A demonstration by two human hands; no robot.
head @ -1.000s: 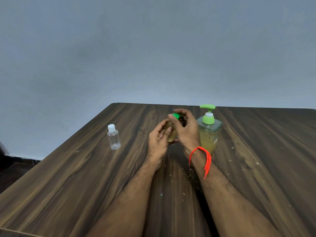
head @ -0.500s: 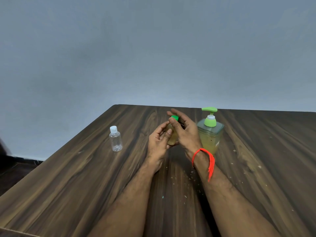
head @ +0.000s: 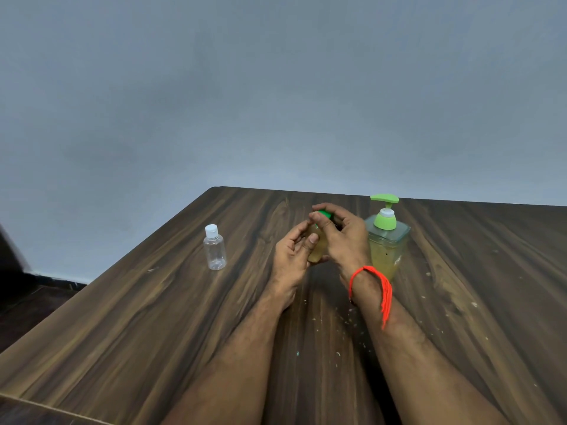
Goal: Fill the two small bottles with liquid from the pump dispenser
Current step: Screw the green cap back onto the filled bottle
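Observation:
A small bottle (head: 316,250) holding yellowish liquid stands upright between my hands at the table's middle. My left hand (head: 291,256) wraps its body from the left. My right hand (head: 343,237), with an orange thread on the wrist, has its fingertips closed on the bottle's green cap (head: 324,215). Just right of my hands is the pump dispenser (head: 387,240), a clear square jar of yellow liquid with a green pump head. A second small bottle (head: 214,248), clear, looking empty, white-capped, stands alone to the left.
The dark wooden table (head: 153,317) has small crumbs and specks scattered near my forearms and to the right. Its left edge runs diagonally, with dark floor (head: 27,302) beyond. A plain grey wall stands behind.
My right fingers opened off the green cap half a second ago and have closed on it again, curled over the top. My left hand kept its hold on the bottle.

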